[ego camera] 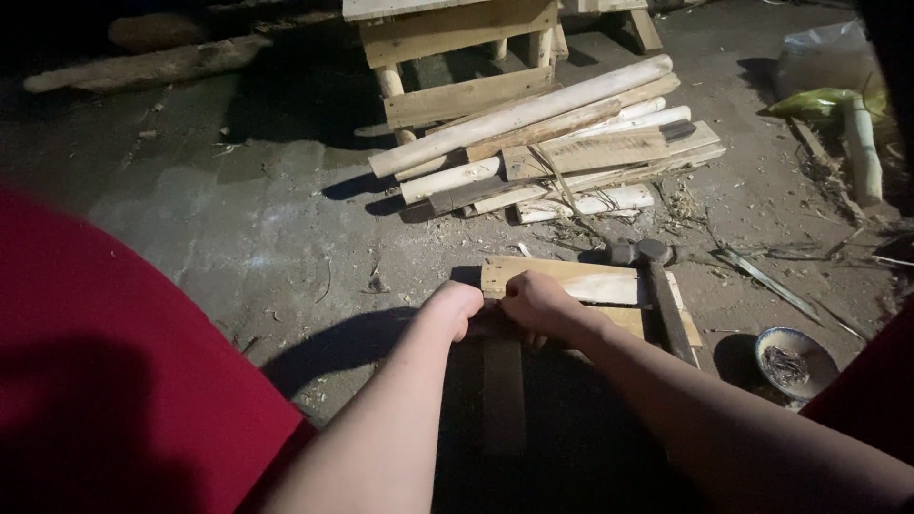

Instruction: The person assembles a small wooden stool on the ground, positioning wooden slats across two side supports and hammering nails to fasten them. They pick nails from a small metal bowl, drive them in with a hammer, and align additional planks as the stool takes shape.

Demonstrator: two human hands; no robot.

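Just beyond my knuckles lies the pale flat wooden board [571, 283], and both my left hand [455, 309] and right hand [538, 305] curl closed, pinching its near edge, best kept steady.

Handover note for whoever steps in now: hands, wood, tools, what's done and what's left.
Left hand: fist closed at the near edge of the pale board; what it grips is hidden.
Right hand: pressed on the same board, beside the left.
Hammer: lies free across the board's right side, head at the far end.
Bowl of nails: on the ground, right.
Pile of sticks and planks: beyond the board.
Done: board placed. Left: no driven nail visible; hammer not picked up.
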